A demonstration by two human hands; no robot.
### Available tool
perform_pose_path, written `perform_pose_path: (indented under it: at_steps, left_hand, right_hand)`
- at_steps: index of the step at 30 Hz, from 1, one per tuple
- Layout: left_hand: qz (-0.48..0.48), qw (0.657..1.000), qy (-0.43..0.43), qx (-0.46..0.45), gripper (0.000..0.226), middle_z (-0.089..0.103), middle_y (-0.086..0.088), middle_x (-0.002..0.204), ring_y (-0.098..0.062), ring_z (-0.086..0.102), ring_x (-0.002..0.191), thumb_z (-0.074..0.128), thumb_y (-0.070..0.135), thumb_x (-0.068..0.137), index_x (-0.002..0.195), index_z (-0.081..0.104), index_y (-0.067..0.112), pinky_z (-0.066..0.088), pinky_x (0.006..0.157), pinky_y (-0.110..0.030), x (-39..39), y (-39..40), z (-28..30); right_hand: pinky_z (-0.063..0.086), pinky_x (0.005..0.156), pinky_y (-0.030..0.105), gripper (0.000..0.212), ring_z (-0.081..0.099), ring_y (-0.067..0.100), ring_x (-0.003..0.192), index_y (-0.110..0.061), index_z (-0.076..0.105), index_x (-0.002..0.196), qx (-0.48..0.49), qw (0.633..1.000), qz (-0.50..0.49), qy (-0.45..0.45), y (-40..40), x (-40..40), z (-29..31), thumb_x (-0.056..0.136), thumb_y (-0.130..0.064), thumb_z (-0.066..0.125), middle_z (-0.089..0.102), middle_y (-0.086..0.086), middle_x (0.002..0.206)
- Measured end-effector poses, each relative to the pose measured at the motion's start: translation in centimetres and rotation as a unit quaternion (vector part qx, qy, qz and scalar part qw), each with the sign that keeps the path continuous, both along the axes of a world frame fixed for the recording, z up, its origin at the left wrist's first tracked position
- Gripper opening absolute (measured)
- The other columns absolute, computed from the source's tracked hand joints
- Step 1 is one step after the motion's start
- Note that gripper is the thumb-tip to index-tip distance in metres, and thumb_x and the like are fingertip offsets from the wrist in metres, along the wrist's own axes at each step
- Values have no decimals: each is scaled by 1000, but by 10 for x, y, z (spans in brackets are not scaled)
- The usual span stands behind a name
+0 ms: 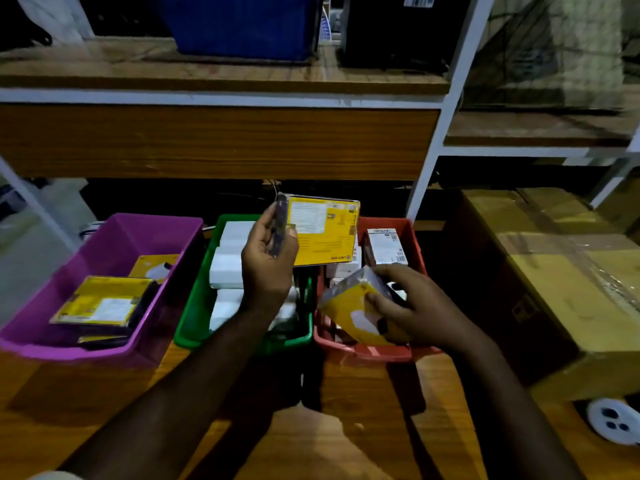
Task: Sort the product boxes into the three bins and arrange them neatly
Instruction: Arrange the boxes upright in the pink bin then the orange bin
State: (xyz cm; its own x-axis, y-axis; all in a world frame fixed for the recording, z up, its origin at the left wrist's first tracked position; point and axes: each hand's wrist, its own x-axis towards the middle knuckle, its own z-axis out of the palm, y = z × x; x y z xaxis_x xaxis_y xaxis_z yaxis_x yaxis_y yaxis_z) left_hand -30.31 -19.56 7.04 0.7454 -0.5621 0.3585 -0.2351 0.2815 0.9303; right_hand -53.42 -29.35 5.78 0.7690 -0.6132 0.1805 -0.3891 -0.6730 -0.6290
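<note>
Bins stand three in a row on the wooden bench [363, 410]: a purple bin [114, 244] on the left, a green bin [197, 299] in the middle and a red bin [415, 251] on the right, their walls close together.

The left hand [268, 268] is raised over the green bin, its grip closed on a flat yellow box [323, 230]; the thumb lies across the box's printed back face and the fingers curl round its dark left edge. That box is held upright in the air above the gap between the green and red bins, touching neither.

The right hand [415, 303] is low over the near end of the red bin, fingers and thumb pinching a second yellow box [353, 306] (blurred, tilted with one corner up). Whether this box touches the bin's contents I cannot tell.

Inside the purple bin lie more yellow boxes [102, 301], flat and loosely stacked on dark ones. White boxes [227, 268] fill the green bin in a column. A white labelled box [386, 247] stands at the far end of the red bin.

A large cardboard carton [554, 289], taped along its top, sits on the bench to the right of the red bin. A white round object [613, 420] lies just in front of it. Behind the bins rises a shelf [221, 140] carrying a blue tub [242, 26].
</note>
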Motion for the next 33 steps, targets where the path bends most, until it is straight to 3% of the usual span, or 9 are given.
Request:
perform_pose_path:
  at_steps: [3,9,14,18,21,24,28,31,33]
  left_hand:
    - [-5,1000,28,2,48,63,-11,137,-28,62,124,59,11,100,147,47,8,53,100,-41,7,4,-8]
    - [1,998,55,10,46,67,-6,130,-21,67,112,59,19,95,138,53,34,57,91,-42,20,19,-14]
    - [-73,994,69,47,45,70,-3,124,-20,67,113,64,9,93,136,61,21,55,88,-34,46,40,-14]
    - [-171,974,124,80,40,75,2,119,-22,69,116,60,-2,96,131,66,16,59,92,-38,76,63,-12]
    - [-178,964,185,70,34,76,-10,116,-23,73,101,60,1,96,129,67,6,59,82,-32,114,84,-6]
    - [-148,967,194,72,23,77,-14,106,-23,71,91,65,6,93,114,75,3,56,82,-32,159,104,7]
    - [-89,958,262,79,26,67,-16,86,-24,61,74,73,39,90,88,73,13,47,71,-37,224,128,19]
    - [-131,941,301,78,67,71,-8,108,-24,69,87,71,69,74,114,62,15,52,80,-37,260,150,15]
    - [-180,939,278,88,76,74,1,121,-24,72,108,77,61,73,136,51,26,56,91,-48,271,169,5]
  right_hand:
    - [60,85,30,30,71,9,108,-33,63,129,154,967,-47,-196,10,-1,-6,100,-40,65,73,-14,117]
    - [57,80,27,27,75,8,95,-21,69,112,299,848,-187,-395,25,27,-9,107,-38,49,80,-7,101]
    - [57,75,22,28,72,-1,83,-16,62,129,237,881,-144,-383,24,67,17,102,-20,66,78,-13,85]
    - [62,84,45,32,78,13,95,-23,75,117,130,964,-91,-215,23,111,44,91,-42,78,81,-3,100]
    - [60,77,32,20,75,3,83,-35,74,113,92,988,-43,-119,36,152,55,97,-48,69,80,-11,95]
    - [55,67,15,21,74,1,73,-34,69,110,225,973,11,-55,67,200,56,96,-50,68,79,-13,80]
    - [61,80,41,32,77,25,84,-24,72,109,370,924,-13,-95,108,272,34,95,-52,70,80,2,86]
    - [62,92,52,53,76,28,102,-25,66,126,413,887,-102,-179,134,325,22,87,-59,76,80,3,110]
    - [59,96,50,74,73,24,111,-31,47,143,391,897,-117,-172,150,352,19,84,-65,76,75,5,124]
